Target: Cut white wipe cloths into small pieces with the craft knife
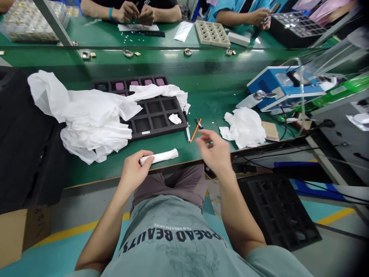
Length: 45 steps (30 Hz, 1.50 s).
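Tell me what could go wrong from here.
The left hand grips the white roll by one end, near the front edge of the bench, so the roll might slip or come loose.
The right hand is close to the orange stick and could knock it.
The white cloth heap overlaps the black tray; pulling it might shift the tray.
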Motion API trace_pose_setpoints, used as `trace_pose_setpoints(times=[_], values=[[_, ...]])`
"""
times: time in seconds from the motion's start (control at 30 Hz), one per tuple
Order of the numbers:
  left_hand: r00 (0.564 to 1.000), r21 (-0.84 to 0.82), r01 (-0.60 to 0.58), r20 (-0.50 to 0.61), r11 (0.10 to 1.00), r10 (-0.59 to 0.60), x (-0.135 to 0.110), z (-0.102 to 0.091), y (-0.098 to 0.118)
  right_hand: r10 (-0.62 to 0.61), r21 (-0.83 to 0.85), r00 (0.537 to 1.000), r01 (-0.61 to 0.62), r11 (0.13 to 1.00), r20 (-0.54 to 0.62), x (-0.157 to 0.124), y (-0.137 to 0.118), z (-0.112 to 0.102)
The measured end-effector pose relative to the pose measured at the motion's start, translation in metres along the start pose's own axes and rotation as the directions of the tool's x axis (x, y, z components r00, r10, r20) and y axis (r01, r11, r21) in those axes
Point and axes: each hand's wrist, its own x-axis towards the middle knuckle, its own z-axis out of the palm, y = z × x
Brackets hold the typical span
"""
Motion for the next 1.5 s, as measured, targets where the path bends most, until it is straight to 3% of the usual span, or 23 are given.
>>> trace_pose_setpoints(times=[0.07,0.13,0.3,0.4,0.5,0.63,0.73,0.8,0.87,1.03,1.17,1.27,1.4,1.5], values=[[0.998,0.026,-0.042,-0.044,0.999,0.043,0.004,0.001,0.005,0.116,-0.266,0.991,-0.129,0.955,-0.064,0.004,0.040,-0.014],[0.995,0.005,-0.053,-0.080,0.999,0.053,0.009,-0.001,0.012,0.211,-0.404,0.976,-0.211,0.890,-0.046,0.008,0.068,-0.020],[0.991,-0.046,-0.043,-0.127,0.998,0.037,0.020,-0.008,0.031,0.318,-0.395,0.948,-0.290,0.872,0.008,0.022,0.085,-0.018],[0.989,-0.038,-0.042,-0.147,0.998,0.036,0.021,-0.010,0.038,0.295,-0.327,0.955,-0.292,0.899,-0.042,0.016,0.082,-0.025],[0.987,-0.022,-0.039,-0.155,0.999,0.035,0.021,-0.013,0.042,0.303,-0.133,0.953,-0.304,0.944,-0.024,-0.013,0.078,-0.037],[0.988,-0.007,-0.047,-0.148,0.999,0.045,0.024,-0.015,0.047,0.225,0.115,0.923,-0.271,0.956,0.311,-0.070,0.053,-0.040],[0.988,-0.011,-0.065,-0.141,0.998,0.063,0.027,-0.016,0.050,0.127,0.144,0.825,-0.243,0.959,0.551,-0.094,0.021,-0.024],[0.989,-0.012,-0.074,-0.132,0.997,0.072,0.027,-0.016,0.052,0.114,0.103,0.783,-0.221,0.970,0.611,-0.094,0.003,-0.008],[0.989,-0.011,-0.079,-0.127,0.997,0.077,0.025,-0.018,0.053,0.124,0.049,0.773,-0.196,0.979,0.622,-0.085,-0.008,0.006],[0.988,0.056,-0.040,-0.149,0.998,0.048,0.010,-0.027,0.038,0.162,-0.035,0.813,-0.172,0.984,0.559,-0.065,-0.008,0.024],[0.992,0.236,0.018,-0.126,0.971,0.012,0.000,-0.029,0.008,0.199,-0.082,0.804,-0.185,0.979,0.561,-0.065,-0.004,0.026],[0.997,0.407,-0.020,-0.064,0.913,0.051,-0.005,-0.027,-0.008,0.211,-0.118,0.804,-0.175,0.978,0.556,-0.067,-0.005,0.028],[0.984,0.604,-0.140,-0.001,0.785,0.177,-0.006,-0.027,-0.004,0.232,-0.174,0.807,-0.162,0.971,0.543,-0.067,-0.009,0.032],[0.977,0.566,-0.167,-0.016,0.807,0.213,0.009,-0.024,0.011,0.253,-0.203,0.813,-0.168,0.965,0.525,-0.067,-0.013,0.033]])
